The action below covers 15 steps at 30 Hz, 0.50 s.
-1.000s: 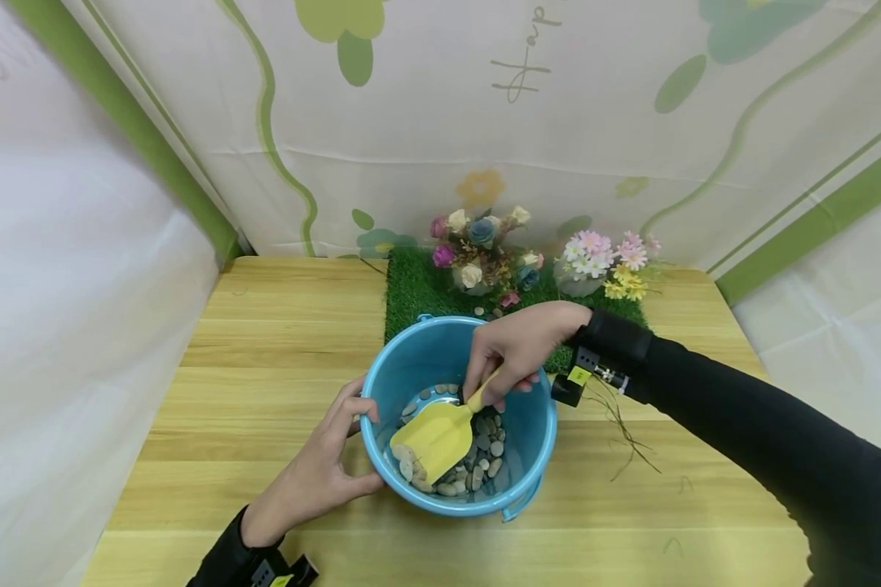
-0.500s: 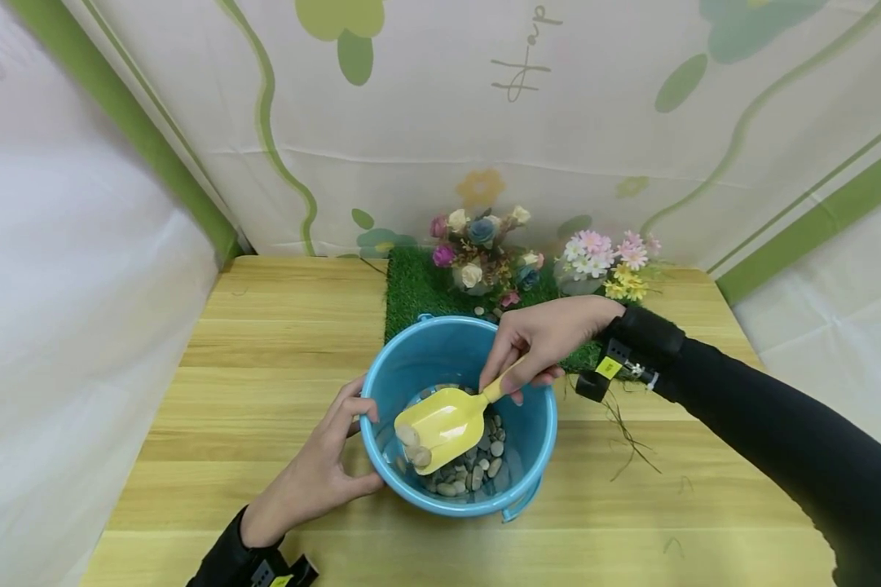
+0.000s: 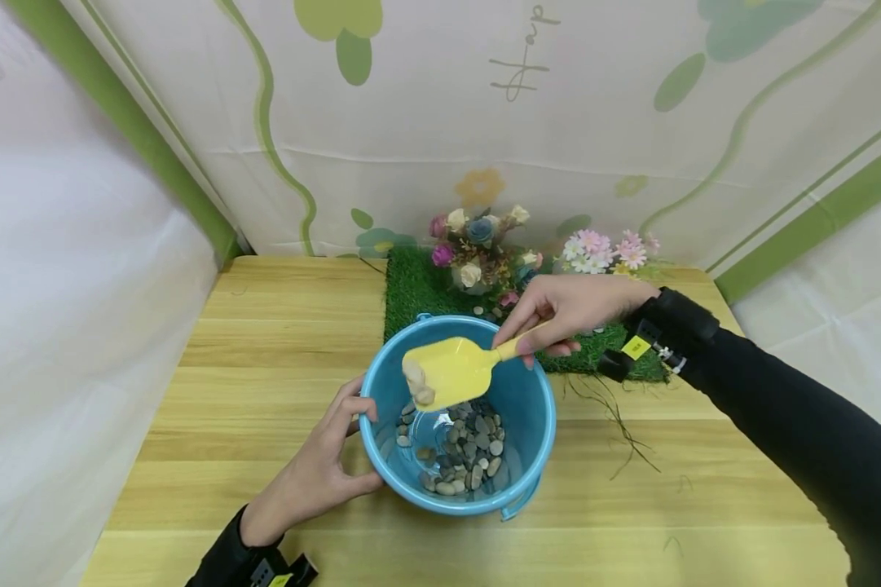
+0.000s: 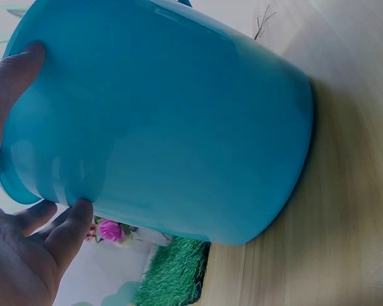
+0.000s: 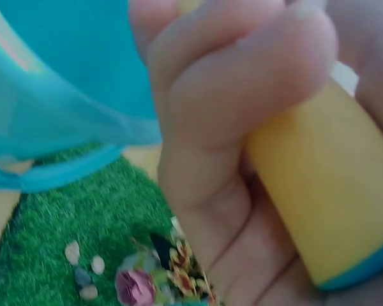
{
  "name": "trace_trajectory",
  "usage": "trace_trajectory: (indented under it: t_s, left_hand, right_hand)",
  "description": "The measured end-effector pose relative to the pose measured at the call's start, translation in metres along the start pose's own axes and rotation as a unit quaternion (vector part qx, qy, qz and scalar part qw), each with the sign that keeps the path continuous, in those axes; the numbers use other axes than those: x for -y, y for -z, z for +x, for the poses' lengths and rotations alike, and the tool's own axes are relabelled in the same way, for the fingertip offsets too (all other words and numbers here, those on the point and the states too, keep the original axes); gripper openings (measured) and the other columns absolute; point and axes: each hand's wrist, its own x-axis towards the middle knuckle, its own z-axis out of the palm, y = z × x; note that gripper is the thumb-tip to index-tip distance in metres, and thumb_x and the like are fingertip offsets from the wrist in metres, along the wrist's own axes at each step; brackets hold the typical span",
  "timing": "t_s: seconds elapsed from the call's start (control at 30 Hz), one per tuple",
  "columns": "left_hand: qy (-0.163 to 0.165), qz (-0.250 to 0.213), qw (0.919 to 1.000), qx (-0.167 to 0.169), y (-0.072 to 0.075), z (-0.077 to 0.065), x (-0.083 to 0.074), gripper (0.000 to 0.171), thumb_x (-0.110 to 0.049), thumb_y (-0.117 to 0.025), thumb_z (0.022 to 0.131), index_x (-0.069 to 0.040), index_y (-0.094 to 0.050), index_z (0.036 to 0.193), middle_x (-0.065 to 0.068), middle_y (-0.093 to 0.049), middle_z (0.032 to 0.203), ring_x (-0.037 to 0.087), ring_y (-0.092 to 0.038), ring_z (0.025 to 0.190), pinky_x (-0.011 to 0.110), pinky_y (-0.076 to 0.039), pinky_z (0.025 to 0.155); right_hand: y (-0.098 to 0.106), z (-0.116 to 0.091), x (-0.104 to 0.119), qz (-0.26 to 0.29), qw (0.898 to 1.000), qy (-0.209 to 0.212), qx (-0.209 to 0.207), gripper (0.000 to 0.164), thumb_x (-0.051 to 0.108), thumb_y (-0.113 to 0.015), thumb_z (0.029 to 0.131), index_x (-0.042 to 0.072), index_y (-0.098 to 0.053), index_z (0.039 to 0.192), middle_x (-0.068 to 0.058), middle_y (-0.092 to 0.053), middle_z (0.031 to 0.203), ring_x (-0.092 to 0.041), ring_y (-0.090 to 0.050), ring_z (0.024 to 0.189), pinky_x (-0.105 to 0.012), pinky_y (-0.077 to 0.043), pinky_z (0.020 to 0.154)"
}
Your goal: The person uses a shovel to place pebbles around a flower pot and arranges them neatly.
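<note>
Gripping the handle of a yellow plastic scoop (image 3: 451, 372), the right hand (image 3: 568, 314) reaches over the far right rim of a round blue plastic bucket (image 3: 539, 456). The scoop's blade, bearing smooth pale stones (image 3: 418, 383) near its tip, lies over the bucket's mouth, within the rim's outline. The left hand (image 3: 330, 452) holds the bucket's left side, forefinger hooked over the edge, thumb against the outer wall. Below the blade, smooth grey and tan pebbles (image 3: 477, 448) cover part of the bottom. The light wooden worktop (image 3: 279, 350) extends left and right of the bucket. Beyond it, a green grass-like mat (image 3: 421, 293) carries a bouquet of white, blue and purple flowers (image 3: 478, 244); pink and white flowers (image 3: 594, 249) stand farther right, behind the right hand. Thin dry strands (image 3: 628, 437) lie right of the bucket.
</note>
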Motion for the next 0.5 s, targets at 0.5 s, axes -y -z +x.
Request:
trace_trajectory:
  t_s: [0.5]
  left_hand:
    - [-0.013,0.010,0.9999,0.002,0.000,-0.001,0.000,0.066,-0.003,-0.089,0.075,-0.012,-0.040,0.117,0.016,-0.029,0.157,0.046,-0.041,0.134,0.052,-0.056,0.092]
  right_hand:
    - [0.022,-0.045,-0.038,0.018,0.994,-0.009,-0.110,0.034,0.004,-0.048,0.108,-0.003,-0.056,0.140,-0.020,-0.067,0.099,-0.027,-0.050,0.056,-0.037,-0.052,0.051]
